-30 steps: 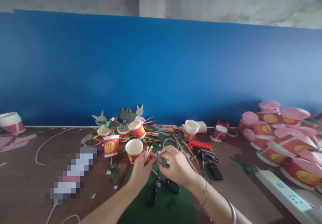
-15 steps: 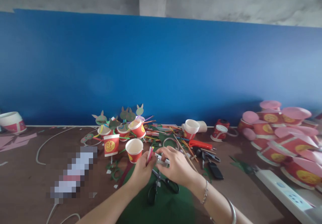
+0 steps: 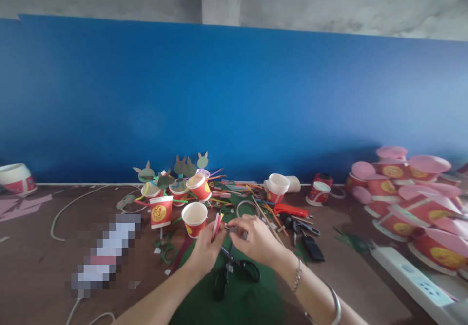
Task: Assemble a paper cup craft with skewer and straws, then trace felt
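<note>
My left hand point(image 3: 204, 249) pinches a thin bundle of pink and yellow paper strips point(image 3: 217, 224), held upright. My right hand point(image 3: 256, 239) is closed on a small silver stapler point(image 3: 232, 228), its tip meeting the strips. Both hands hover over a dark green felt sheet point(image 3: 241, 296) with black scissors point(image 3: 234, 271) lying on it. A red paper cup point(image 3: 194, 218) stands just left of the strips.
Several red cups with green bunny cut-outs point(image 3: 175, 179) stand behind, amid loose coloured strips point(image 3: 237, 191). A red utility knife point(image 3: 291, 211), keys point(image 3: 303, 232), a white power strip point(image 3: 417, 278), stacked red cups with pink discs point(image 3: 413, 193), a white cable point(image 3: 69, 205).
My hands shifted slightly up and away over the felt; the stapler stays against the strips and the right hand closed more tightly over it.
</note>
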The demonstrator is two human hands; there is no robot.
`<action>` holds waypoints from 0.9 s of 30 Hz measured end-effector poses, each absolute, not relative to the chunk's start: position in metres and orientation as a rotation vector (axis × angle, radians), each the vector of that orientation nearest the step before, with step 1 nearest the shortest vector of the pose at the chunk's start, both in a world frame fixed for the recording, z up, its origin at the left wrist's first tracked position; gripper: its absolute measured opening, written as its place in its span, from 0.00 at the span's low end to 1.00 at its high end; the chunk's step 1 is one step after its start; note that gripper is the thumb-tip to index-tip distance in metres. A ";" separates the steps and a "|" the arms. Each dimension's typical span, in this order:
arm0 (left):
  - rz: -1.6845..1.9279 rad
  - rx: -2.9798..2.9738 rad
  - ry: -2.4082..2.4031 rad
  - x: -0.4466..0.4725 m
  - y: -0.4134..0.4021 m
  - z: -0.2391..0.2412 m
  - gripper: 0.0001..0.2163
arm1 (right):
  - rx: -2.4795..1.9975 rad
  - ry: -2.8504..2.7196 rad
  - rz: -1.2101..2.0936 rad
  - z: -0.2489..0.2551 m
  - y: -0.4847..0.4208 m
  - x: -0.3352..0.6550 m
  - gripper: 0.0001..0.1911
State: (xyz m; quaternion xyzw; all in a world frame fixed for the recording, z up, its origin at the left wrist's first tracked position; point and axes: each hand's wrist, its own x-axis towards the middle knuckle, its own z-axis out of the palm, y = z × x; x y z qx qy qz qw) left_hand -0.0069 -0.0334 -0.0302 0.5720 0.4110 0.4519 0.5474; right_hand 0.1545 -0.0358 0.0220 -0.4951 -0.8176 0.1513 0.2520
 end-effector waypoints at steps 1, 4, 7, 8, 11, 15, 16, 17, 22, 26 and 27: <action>1.066 1.355 0.974 -0.007 -0.034 -0.030 0.15 | -1.363 -2.228 0.391 0.022 -0.036 0.154 0.13; 1.059 1.324 0.975 -0.008 -0.033 -0.030 0.16 | -1.368 -2.221 0.390 0.022 -0.035 0.155 0.13; 1.043 1.260 0.959 -0.006 -0.032 -0.032 0.18 | -1.305 -2.202 0.503 0.020 -0.033 0.156 0.11; 1.034 1.232 0.951 -0.005 -0.031 -0.032 0.18 | -1.296 -2.189 0.529 0.020 -0.032 0.157 0.10; 1.019 1.111 0.925 -0.004 -0.030 -0.034 0.20 | -1.336 -2.113 0.534 0.015 -0.029 0.159 0.09; 0.992 0.949 0.823 -0.007 -0.031 -0.033 0.22 | -1.372 -1.880 0.679 0.008 -0.022 0.160 0.08; 0.976 0.929 0.802 -0.007 -0.031 -0.032 0.22 | -1.359 -1.810 0.741 0.006 -0.020 0.160 0.08; 0.958 0.920 0.789 -0.008 -0.032 -0.031 0.21 | -1.343 -1.746 0.805 0.005 -0.019 0.160 0.09; 0.864 0.963 0.756 -0.005 -0.036 -0.027 0.20 | -1.250 -1.550 0.999 0.003 -0.018 0.157 0.12; 0.796 1.004 0.743 -0.002 -0.040 -0.025 0.21 | -1.196 -1.469 1.037 0.002 -0.021 0.152 0.18; 0.783 1.011 0.740 -0.002 -0.040 -0.025 0.21 | -1.180 -1.443 1.062 0.002 -0.022 0.151 0.19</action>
